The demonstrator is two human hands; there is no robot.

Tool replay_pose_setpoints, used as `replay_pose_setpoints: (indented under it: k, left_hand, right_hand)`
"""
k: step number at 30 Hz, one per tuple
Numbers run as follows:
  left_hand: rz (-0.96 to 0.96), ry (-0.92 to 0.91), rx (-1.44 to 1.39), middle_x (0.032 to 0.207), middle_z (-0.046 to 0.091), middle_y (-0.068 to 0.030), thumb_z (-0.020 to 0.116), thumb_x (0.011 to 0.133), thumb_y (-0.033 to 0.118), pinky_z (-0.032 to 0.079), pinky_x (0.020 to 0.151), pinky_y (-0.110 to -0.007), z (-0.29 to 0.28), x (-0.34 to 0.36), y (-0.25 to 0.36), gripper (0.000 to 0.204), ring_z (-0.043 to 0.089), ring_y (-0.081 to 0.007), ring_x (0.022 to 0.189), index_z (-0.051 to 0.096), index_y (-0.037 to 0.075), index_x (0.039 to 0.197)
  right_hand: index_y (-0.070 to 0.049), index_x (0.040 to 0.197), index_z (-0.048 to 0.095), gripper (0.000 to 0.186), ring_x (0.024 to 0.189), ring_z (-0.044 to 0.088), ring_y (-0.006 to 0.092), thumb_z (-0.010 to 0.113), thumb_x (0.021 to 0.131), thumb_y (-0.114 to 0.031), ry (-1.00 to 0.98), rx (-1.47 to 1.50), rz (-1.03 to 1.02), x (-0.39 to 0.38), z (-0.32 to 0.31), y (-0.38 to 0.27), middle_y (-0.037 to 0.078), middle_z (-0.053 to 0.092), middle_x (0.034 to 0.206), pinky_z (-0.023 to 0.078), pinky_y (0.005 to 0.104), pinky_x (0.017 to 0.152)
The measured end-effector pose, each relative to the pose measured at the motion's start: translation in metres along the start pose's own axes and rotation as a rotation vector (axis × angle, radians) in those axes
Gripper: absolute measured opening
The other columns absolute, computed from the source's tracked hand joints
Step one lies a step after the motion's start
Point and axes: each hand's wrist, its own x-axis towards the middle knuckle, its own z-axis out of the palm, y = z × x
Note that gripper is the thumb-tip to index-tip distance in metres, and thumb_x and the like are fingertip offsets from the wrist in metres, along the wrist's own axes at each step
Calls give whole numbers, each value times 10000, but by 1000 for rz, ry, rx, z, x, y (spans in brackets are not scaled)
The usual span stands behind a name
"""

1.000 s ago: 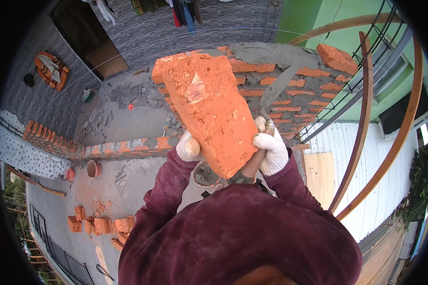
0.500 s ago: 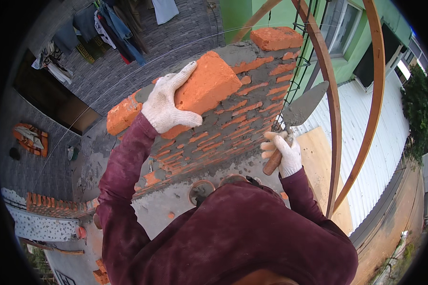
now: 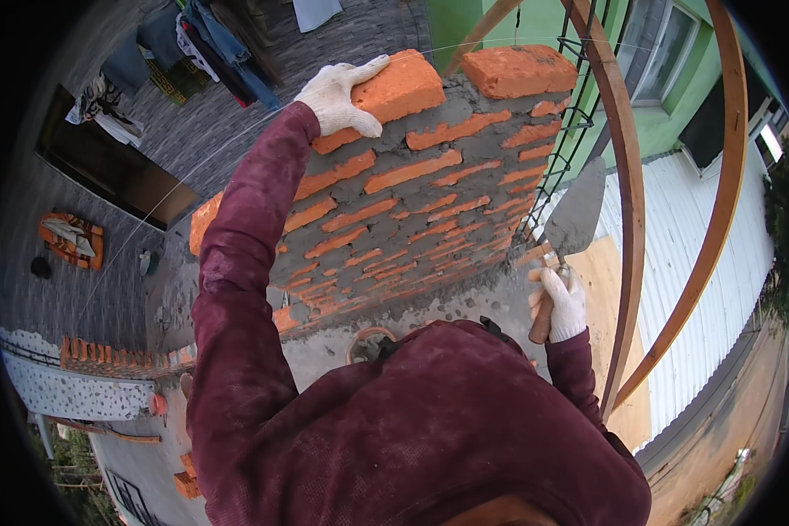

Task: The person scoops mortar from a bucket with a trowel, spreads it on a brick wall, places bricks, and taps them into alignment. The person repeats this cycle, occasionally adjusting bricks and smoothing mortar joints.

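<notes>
My left hand, in a white work glove, grips an orange brick at the top of the brick wall. Its thumb lies on the near face and the fingers reach over the top. The brick sits on grey mortar, a small gap from another brick at the wall's right end. Low on the right, my gloved right hand is closed round the wooden handle of a trowel. The trowel's blade points up and away, smeared with grey mortar.
A taut string runs along the wall's top. Steel rebar and curved wooden boards stand at the right end. A bucket is on the floor below. Clothes hang behind, and white corrugated roofing lies right.
My left hand has carried the brick forward and lowered it onto the wall's top course. The right hand with the trowel has shifted slightly right and down in the view.
</notes>
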Motion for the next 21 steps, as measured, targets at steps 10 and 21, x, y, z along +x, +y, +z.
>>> replay_pose_setpoints:
  k: [10,21]
  left_hand:
    - [-36,-112,-164,1257,663,-208,852,548,294,483,1051,-383,3,27,9,1154,636,-358,1172,401,141,1600]
    - [45,-25,-24,1442,557,-228,832,599,634,479,1119,-437,26,31,-12,1200,557,-393,1311,371,180,1610]
  right_hand:
    - [35,1171,550,403,603,637,157,623,964,-303,-38,139,-138,15,24,-28,187,690,1083,499,259,484]
    - [18,1293,556,385,498,542,95,518,1093,-310,-347,-105,-649,98,99,-234,46,574,817,469,239,421]
